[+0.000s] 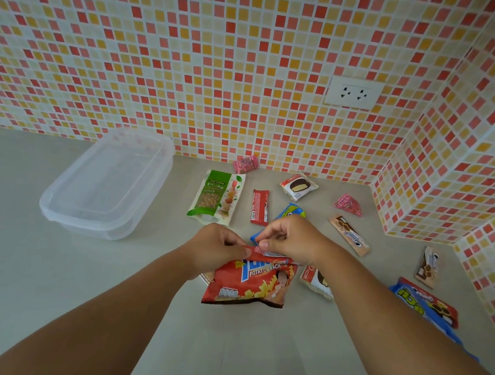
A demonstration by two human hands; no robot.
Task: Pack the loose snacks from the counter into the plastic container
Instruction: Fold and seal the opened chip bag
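— Both our hands pinch the top edge of the red crinkly potato-snack bag (247, 285): left hand (216, 247), right hand (291, 240), lifting it over the grey counter (40, 270).

— And our clear lidded plastic container (108, 181)?

— Well left, shut; 1 green nut pouch (218, 197) lies beside it.

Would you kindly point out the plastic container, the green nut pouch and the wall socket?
plastic container (61, 219): head view, near rim.
green nut pouch (212, 197): head view, middle of its front.
wall socket (352, 93): head view, plate centre.
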